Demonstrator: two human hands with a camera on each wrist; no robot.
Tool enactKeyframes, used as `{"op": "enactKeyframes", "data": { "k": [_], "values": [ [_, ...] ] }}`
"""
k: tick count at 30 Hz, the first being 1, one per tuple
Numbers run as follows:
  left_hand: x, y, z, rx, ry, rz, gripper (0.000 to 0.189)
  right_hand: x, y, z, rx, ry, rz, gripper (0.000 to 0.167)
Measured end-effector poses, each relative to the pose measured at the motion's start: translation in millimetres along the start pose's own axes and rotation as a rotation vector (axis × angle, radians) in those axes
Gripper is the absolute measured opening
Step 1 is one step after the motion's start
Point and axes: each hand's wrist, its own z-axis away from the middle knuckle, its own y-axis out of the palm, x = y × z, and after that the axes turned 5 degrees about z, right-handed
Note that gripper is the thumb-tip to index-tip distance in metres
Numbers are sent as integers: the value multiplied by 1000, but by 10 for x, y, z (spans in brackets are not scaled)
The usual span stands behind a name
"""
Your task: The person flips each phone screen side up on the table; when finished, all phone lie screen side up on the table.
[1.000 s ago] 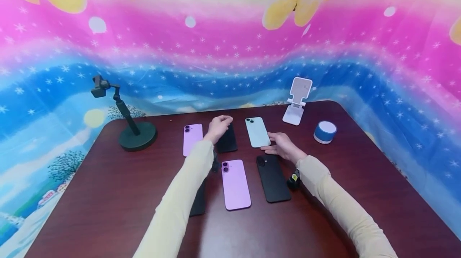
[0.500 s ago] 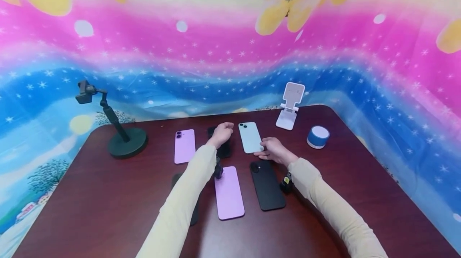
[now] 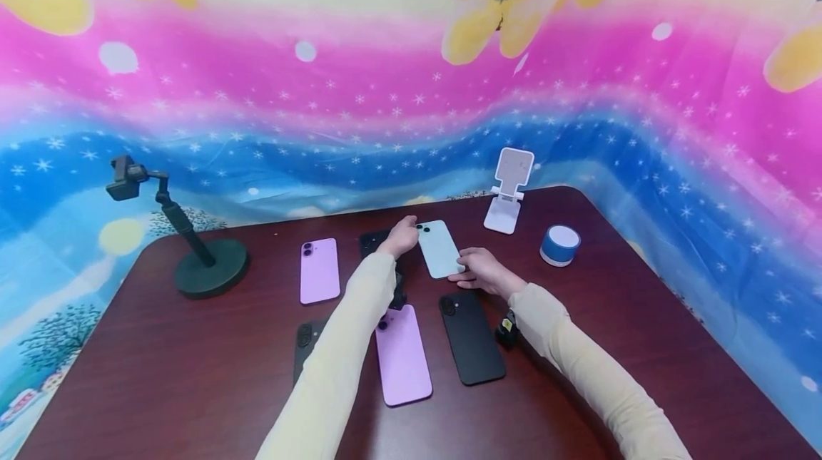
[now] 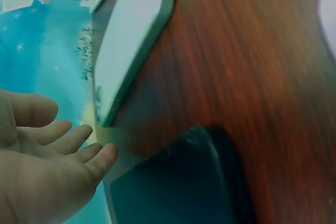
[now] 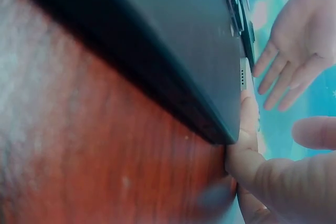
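A mint-green phone (image 3: 439, 249) lies face down at the back of the table, between my two hands. My left hand (image 3: 401, 237) is at its upper left corner; in the left wrist view that hand (image 4: 58, 161) has loosely bent fingers, apart from the mint phone (image 4: 134, 35) and holding nothing. At the phone's lower right corner, the fingers of my right hand (image 3: 488, 271) touch its edge. The right wrist view shows this hand's (image 5: 283, 182) thumb held away from the fingers. A black phone (image 3: 372, 242) is partly hidden behind my left hand and sleeve.
Purple phones (image 3: 319, 271) lie at back left and front middle. Black phones (image 3: 472, 339) lie in the front row, the left one partly under my sleeve. A dark green stand (image 3: 212, 267), a white phone stand (image 3: 507, 192) and a blue-and-white cylinder (image 3: 560, 244) stand farther out.
My left hand has moved right, from over the back black phone to the mint phone's upper left corner. My right hand stays at that phone's lower right. The head view has shifted slightly.
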Motion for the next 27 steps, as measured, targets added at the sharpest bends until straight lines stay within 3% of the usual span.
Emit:
{"op": "enactKeyframes", "data": {
  "k": [4,7,10,11,12,15,17,23,27],
  "values": [
    [39,4,-30,-39,1,-117,54,17,0,4,0,13,-9,53],
    [-261,-27,281,-53,-27,-143,55,19,5,10,-1,24,-15,52],
    [-439,-69,466,-12,-54,-120,57,15,2,11,-4,25,-10,52],
    [-445,-80,463,10,-63,-107,59,13,-2,9,-1,23,-8,52],
    [-318,-74,347,31,-45,-108,60,10,-7,5,2,19,-7,52],
    [-171,-78,194,75,-27,-150,63,5,-18,2,8,15,0,53],
    [-167,-70,192,95,-11,-173,64,0,-27,-2,11,11,7,53],
    [-832,-94,815,103,-114,-244,65,14,-21,13,-7,36,-2,52],
    [-970,-106,983,71,-120,-269,64,28,5,16,-7,44,-18,51]
  ]
}}
